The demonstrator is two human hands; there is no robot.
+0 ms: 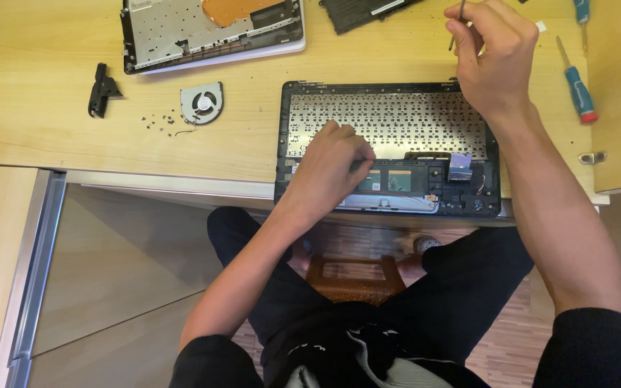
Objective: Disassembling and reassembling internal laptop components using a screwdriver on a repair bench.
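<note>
An opened black laptop base (389,115), its keyboard backplate showing, lies at the front edge of the wooden desk (52,136). My left hand (328,169) rests on its lower middle, fingers curled and pinched on a small part near the trackpad board; the part itself is too small to make out. Raised above the base's far right corner, my right hand (494,54) grips a thin dark tool (457,21) that points upward.
Another laptop shell (210,32) lies at the back. Left of the base sit a cooling fan (201,103), loose screws (159,122) and a black hinge piece (100,90). A black battery (361,11) lies far back. Blue-handled screwdrivers (578,86) lie right. A brown stool (353,276) stands below.
</note>
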